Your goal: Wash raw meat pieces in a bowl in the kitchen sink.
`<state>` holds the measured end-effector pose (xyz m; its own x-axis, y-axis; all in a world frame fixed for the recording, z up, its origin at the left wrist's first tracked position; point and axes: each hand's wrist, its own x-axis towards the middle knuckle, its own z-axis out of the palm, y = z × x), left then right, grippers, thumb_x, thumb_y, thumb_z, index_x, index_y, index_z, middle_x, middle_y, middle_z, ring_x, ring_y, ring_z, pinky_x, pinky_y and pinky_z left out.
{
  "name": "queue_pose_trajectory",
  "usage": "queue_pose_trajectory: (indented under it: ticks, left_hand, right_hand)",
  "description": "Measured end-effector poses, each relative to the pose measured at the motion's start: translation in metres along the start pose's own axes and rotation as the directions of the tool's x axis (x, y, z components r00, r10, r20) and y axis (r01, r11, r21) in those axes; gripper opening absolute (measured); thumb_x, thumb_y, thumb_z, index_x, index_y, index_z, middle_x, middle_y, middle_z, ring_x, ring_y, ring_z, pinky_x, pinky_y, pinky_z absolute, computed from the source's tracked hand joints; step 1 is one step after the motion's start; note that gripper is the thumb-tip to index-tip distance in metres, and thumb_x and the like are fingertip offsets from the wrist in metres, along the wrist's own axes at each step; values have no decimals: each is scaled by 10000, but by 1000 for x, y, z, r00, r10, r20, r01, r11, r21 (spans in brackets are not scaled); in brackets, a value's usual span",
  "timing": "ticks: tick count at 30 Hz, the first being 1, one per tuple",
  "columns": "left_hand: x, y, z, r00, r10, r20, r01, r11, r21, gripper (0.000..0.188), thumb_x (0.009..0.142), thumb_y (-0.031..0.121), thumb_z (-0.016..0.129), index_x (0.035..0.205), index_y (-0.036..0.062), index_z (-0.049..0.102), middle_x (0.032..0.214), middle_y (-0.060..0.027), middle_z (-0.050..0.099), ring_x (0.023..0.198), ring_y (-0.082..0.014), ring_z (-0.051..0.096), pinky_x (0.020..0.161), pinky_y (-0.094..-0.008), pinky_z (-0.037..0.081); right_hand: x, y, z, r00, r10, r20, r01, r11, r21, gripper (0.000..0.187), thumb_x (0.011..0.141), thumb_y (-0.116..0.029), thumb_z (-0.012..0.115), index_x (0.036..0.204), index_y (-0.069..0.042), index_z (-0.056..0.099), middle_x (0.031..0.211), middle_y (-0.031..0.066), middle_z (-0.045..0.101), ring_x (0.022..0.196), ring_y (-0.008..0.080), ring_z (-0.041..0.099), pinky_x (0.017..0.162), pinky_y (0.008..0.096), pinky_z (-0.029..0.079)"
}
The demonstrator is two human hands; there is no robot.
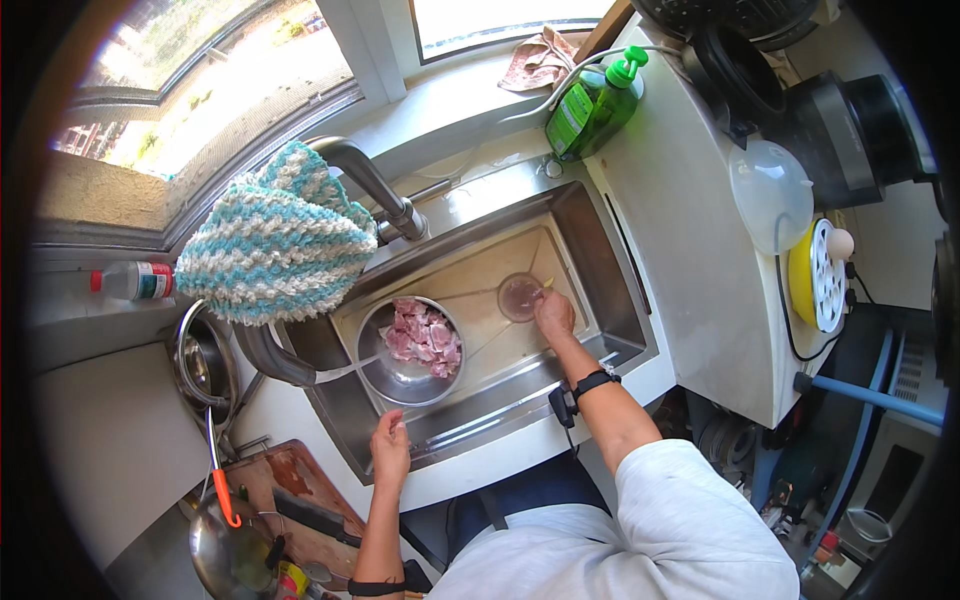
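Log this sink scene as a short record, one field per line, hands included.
Sink: steel-walled
Bowl: metal bowl, left part of sink, holding raw meat pieces
Faucet: grey, striped cloth draped over it; water stream reaching bowl
Left hand: near bowl, nothing seen held
Right hand: at small round item in sink; grip unclear
Behind sink: green pump bottle

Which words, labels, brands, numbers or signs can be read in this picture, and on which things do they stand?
None reads clearly.
Green soap bottle: print on its green label, too small.
Clear plastic bottle: print on its red label, too small.
Metal bowl: no print seen.
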<state>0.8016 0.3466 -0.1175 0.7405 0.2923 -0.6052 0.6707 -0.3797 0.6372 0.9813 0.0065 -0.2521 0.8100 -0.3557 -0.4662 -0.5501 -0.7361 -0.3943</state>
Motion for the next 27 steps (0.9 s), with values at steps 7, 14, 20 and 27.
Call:
queue_pose_trajectory:
  ticks: [7,14,20,27]
  left_hand:
    - [-1,20,12,997,12,79,-11,1000,-11,244,959,90,529,1169,1,614,957,-99,683,791,-161,625,689,-300,520]
    - [-11,8,5,996,36,83,-35,999,-16,236,966,100,506,1140,-7,623,986,-125,710,818,-168,658,707,-293,521]
    - [-19,4,10,991,2,132,-1,1000,-8,235,974,104,493,1137,-8,621,1029,-134,693,920,-183,661,705,-297,536]
    - [-19,11,16,986,-1,166,-6,999,44,237,981,112,497,1150,-2,618,1061,-133,684,943,-187,657,738,-296,530]
  right_hand:
    - [16,43,65,921,-335,199,361,926,-109,220,864,-142,523,964,-18,674,846,216,703,762,361,693,687,476,554]
    - [23,25,57,772,77,631,-397,833,385,207,895,-28,450,1045,31,579,609,131,647,436,187,594,360,332,451]
    - [10,21,52,851,-18,525,-153,948,280,294,887,30,434,1149,15,566,603,141,643,425,189,591,349,333,452]
    - [29,24,51,821,44,569,-314,867,386,467,872,44,467,1334,25,400,614,123,634,429,177,580,349,317,447]
